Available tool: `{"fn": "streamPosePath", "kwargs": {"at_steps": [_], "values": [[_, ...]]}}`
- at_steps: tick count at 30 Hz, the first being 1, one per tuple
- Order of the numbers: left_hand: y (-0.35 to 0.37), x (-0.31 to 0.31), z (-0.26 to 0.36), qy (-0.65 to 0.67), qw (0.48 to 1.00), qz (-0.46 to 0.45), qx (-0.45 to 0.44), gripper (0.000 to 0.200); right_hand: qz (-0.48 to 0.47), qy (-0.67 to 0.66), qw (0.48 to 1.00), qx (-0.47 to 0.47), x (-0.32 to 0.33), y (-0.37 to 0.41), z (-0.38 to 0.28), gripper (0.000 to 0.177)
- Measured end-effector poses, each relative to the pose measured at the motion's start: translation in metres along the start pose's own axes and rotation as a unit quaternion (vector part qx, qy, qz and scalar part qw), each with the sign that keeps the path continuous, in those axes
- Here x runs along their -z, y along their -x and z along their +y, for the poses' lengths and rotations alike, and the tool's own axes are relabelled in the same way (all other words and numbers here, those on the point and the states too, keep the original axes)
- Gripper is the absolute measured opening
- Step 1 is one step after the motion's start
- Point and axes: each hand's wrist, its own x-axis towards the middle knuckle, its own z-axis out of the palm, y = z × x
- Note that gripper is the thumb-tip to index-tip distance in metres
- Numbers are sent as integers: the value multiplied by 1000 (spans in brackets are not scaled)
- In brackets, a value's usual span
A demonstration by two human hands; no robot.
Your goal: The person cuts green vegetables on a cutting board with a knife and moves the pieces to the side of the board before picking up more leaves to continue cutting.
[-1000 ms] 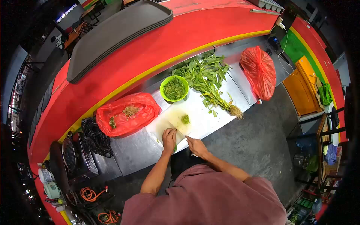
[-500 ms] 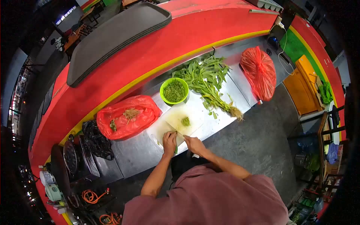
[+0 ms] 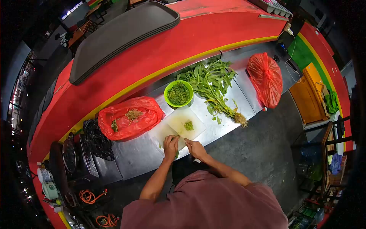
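Observation:
My left hand is closed over a small bunch of green stems at the near edge of a white cutting board. Close beside it, my right hand grips a knife; its fist hides the handle and the blade is hard to make out. A little heap of chopped greens lies on the board beyond both hands. Behind the board stands a lime-green bowl filled with chopped greens. To its right, a large leafy bunch lies with its roots toward me.
An open red plastic bag with root scraps sits left on the steel table, near a black bag. A tied red bag is at the right. Dark trays rest on the red wall behind.
The view has shifted slightly. Both hands stay at the board's near edge, close together, and the knife blade shows less clearly than before.

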Motion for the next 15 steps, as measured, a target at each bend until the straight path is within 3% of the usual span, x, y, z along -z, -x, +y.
{"fn": "streamPosePath", "kwargs": {"at_steps": [5, 10, 15], "values": [[2, -1, -2, 13, 1000, -3, 26, 17, -5, -26, 999, -17, 3, 16, 0, 36], [3, -3, -6, 15, 999, -13, 35, 13, -3, 60, 998, 22, -8, 4, 8, 37], [4, -6, -17, 15, 999, -31, 35, 15, -34, 65, 997, -14, -11, -12, -3, 38]]}}
